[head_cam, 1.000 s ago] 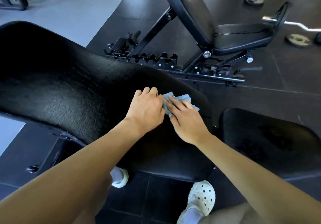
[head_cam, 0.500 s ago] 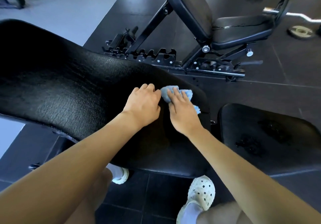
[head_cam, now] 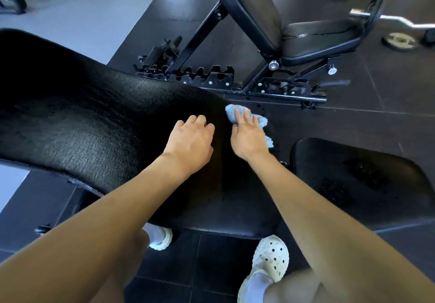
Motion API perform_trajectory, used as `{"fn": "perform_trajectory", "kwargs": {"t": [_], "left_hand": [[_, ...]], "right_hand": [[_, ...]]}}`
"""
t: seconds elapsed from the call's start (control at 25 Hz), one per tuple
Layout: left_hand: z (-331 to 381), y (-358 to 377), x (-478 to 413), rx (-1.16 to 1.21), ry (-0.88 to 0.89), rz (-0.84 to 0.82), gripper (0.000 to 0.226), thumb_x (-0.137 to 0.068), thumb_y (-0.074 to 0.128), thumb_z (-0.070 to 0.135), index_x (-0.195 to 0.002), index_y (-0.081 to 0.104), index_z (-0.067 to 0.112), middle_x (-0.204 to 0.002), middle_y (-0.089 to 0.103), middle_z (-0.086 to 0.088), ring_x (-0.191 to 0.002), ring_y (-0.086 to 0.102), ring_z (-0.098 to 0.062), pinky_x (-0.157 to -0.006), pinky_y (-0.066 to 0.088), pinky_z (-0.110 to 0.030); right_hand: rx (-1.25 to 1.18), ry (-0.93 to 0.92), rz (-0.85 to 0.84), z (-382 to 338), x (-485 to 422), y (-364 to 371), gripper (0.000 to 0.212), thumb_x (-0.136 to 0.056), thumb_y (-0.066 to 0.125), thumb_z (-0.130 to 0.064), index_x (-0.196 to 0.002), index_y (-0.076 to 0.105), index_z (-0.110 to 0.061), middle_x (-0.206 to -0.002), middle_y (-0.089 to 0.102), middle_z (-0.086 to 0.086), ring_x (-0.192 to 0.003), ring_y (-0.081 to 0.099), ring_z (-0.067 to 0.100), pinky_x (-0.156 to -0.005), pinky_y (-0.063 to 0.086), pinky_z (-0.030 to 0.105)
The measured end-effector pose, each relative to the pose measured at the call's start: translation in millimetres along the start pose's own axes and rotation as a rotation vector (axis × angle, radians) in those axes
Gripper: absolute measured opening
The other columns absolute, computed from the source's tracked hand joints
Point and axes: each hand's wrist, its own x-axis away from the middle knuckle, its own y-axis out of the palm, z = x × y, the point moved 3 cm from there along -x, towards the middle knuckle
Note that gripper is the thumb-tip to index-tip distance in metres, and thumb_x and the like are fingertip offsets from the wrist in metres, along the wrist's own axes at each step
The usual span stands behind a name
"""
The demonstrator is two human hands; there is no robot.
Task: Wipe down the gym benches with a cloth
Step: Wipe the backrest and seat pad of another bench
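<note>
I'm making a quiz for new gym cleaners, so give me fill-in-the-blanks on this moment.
The right hand presses a ____ cloth on the bench pad.
The left hand rests on the pad and holds ____.
The weight plate lies on the ____.
Missing words: blue; nothing; floor.

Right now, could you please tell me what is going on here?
A person is wiping the black bench pad with a blue cloth. The right hand presses the cloth flat near the pad's far edge; the left hand rests on the pad beside it, holding nothing. A second bench stands behind, untouched.
</note>
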Motion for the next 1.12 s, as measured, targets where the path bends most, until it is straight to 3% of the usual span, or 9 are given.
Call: {"fn": "perform_trajectory", "kwargs": {"t": [0.2, 0.52, 0.68, 0.76, 0.88, 1.0, 1.12], "left_hand": [[13, 6, -2, -0.018, 0.038, 0.031, 0.03, -0.097, 0.052, 0.031, -0.126, 0.059, 0.023, -0.122, 0.054, -0.002, -0.114, 0.052, -0.022, -0.095, 0.043, -0.038], [31, 16, -28, -0.009, 0.085, -0.026, 0.036, -0.099, 0.05, 0.032, -0.134, 0.055, 0.028, -0.123, 0.054, -0.002, -0.109, 0.059, -0.021, -0.091, 0.043, -0.038], [32, 19, -32, -0.033, 0.12, -0.034, 0.034, -0.099, 0.049, 0.026, -0.133, 0.056, 0.026, -0.118, 0.056, 0.001, -0.104, 0.06, -0.019, -0.089, 0.041, -0.037], [31, 19, -32, -0.018, 0.119, -0.027, 0.034, -0.1, 0.049, 0.026, -0.133, 0.056, 0.026, -0.118, 0.056, 0.001, -0.104, 0.06, -0.019, -0.09, 0.041, -0.036], [33, 16, -29, -0.028, 0.121, -0.014, 0.034, -0.101, 0.048, 0.026, -0.133, 0.055, 0.026, -0.119, 0.056, 0.001, -0.107, 0.059, -0.02, -0.089, 0.041, -0.036], [34, 13, -27, -0.027, 0.1, -0.016, 0.034, -0.099, 0.051, 0.026, -0.133, 0.056, 0.026, -0.119, 0.056, 0.001, -0.108, 0.059, -0.02, -0.09, 0.042, -0.037], [39, 10, -20, -0.063, 0.087, -0.041, 0.034, -0.099, 0.051, 0.027, -0.132, 0.057, 0.025, -0.12, 0.056, 0.0, -0.109, 0.058, -0.02, -0.091, 0.043, -0.037]], "right_hand": [[-0.039, -0.242, -0.021, 16, 58, 8, 0.053, -0.11, 0.029, -0.029, -0.162, 0.017, -0.029, -0.171, 0.006, -0.001, -0.157, 0.001, 0.026, -0.126, 0.011, 0.049], [0.03, -0.019, 0.009, 39, -14, 0, 0.055, -0.109, 0.018, -0.039, -0.162, 0.007, -0.03, -0.17, 0.008, -0.007, -0.157, 0.004, 0.018, -0.126, 0.004, 0.053], [-0.054, 0.085, -0.029, 54, -63, -7, 0.049, -0.107, 0.021, -0.03, -0.152, 0.034, -0.018, -0.15, 0.045, 0.005, -0.14, 0.041, 0.028, -0.115, 0.031, 0.052], [-0.054, 0.189, -0.1, 62, -82, -9, 0.043, -0.106, 0.026, -0.02, -0.143, 0.041, -0.006, -0.141, 0.049, 0.014, -0.129, 0.048, 0.035, -0.104, 0.04, 0.05], [-0.008, 0.2, -0.092, 63, -84, -9, 0.04, -0.105, 0.031, -0.012, -0.142, 0.041, 0.0, -0.138, 0.047, 0.019, -0.126, 0.047, 0.038, -0.102, 0.044, 0.053], [0.032, 0.162, -0.028, 62, -66, -3, 0.043, -0.106, 0.029, -0.023, -0.142, 0.043, -0.005, -0.147, 0.041, 0.016, -0.133, 0.043, 0.04, -0.108, 0.039, 0.056], [0.015, 0.156, -0.04, 67, -39, 12, 0.053, -0.105, 0.022, -0.031, -0.149, 0.039, -0.007, -0.167, 0.011, 0.015, -0.152, 0.013, 0.045, -0.118, 0.025, 0.061]]}}
